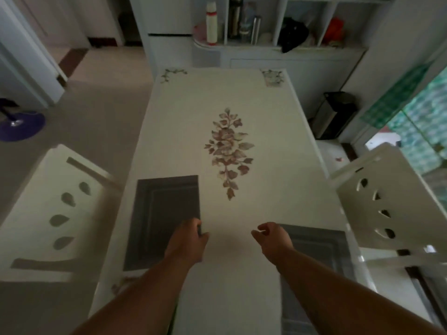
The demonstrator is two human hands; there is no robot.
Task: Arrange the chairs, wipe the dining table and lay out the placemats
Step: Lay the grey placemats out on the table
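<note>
Placemats lie on the long white dining table with a flower pattern (242, 97). One dark grey rectangular placemat (162, 221) sits on the near left side, and my left hand (187, 243) pinches its right edge between thumb and fingers. A second dark grey placemat (316, 247) lies on the near right side. My right hand (272, 238) floats just beside its left edge, fingers curled loosely and holding nothing. One white wooden chair with leaf-shaped holes (55, 213) stands at the left of the table, and another white chair (384, 209) stands at the right.
</note>
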